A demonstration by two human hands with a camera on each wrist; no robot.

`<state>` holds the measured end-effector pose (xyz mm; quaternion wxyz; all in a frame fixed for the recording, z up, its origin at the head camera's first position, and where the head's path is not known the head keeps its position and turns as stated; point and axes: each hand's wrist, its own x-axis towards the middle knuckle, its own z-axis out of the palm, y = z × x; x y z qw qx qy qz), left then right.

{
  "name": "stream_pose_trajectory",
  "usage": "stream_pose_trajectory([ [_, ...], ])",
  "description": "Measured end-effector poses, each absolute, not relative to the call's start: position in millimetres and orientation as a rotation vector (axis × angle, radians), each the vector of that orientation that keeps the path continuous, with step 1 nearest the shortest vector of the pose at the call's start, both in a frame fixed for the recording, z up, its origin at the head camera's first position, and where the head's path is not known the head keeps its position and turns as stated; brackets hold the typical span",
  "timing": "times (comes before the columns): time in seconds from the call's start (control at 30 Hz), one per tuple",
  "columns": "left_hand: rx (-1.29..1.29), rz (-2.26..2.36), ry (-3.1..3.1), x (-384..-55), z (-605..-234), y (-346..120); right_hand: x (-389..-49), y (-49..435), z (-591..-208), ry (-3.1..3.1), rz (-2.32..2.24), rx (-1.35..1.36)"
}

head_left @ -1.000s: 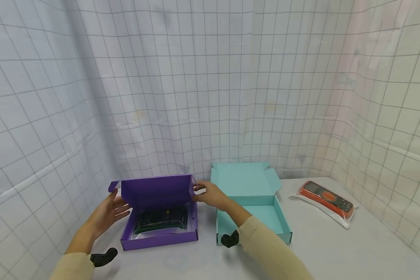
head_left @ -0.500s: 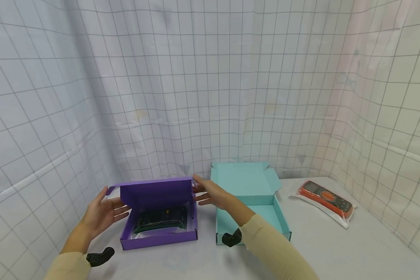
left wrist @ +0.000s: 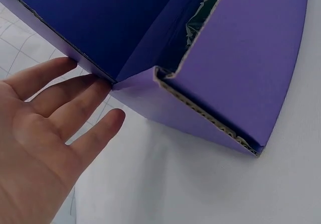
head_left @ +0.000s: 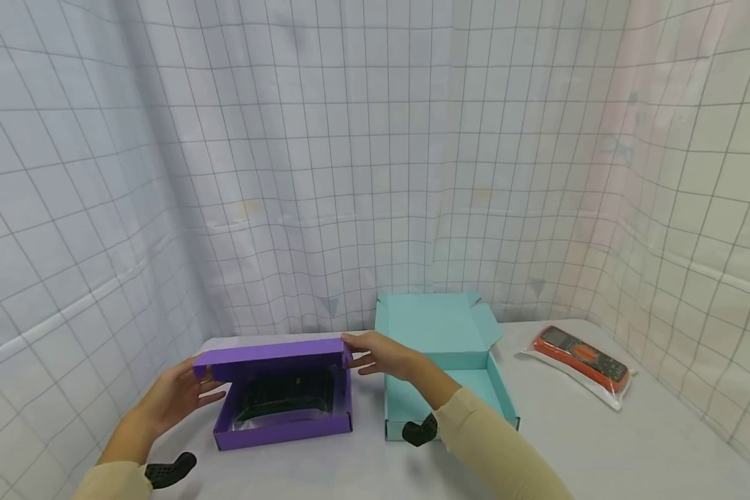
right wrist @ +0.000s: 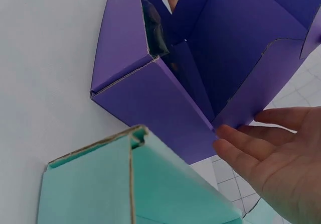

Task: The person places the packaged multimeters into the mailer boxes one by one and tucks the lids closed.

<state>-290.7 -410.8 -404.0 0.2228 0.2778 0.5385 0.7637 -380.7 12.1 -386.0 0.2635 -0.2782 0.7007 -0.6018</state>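
Note:
On the left of the table stands a purple cardboard box (head_left: pixel 284 434), its lid (head_left: pixel 269 353) tilted forward and partly down over the tray. Inside lies a dark green and black object (head_left: pixel 290 396) in clear plastic; its kind cannot be made out. My left hand (head_left: pixel 165 399) touches the lid's left side, and in the left wrist view its fingers (left wrist: pixel 83 103) lie nearly straight against the flap. At the lid's right side is my right hand (head_left: pixel 381 355). Its extended fingers (right wrist: pixel 246 146) touch the right flap and the box's rear corner in the right wrist view.
A teal cardboard box (head_left: pixel 453 430) stands right of the purple one, lid up, beneath my right forearm. Farther right lies an orange and black multimeter (head_left: pixel 581 357) in clear plastic. Gridded white curtains (head_left: pixel 375 173) rise behind and beside the table (head_left: pixel 637 451).
The purple lid has tipped forward and down, with both hands moving along at its sides. The left hand has shifted a little left. Teal box and multimeter stay put.

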Motion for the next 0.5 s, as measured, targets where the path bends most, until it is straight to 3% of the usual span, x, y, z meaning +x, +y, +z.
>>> stream_pose_trajectory([
  [0.5, 0.792, 2.130, 1.446, -281.8, -412.8, -409.8, -377.3, 15.6, -393.0, 1.974, -1.522, -0.813],
])
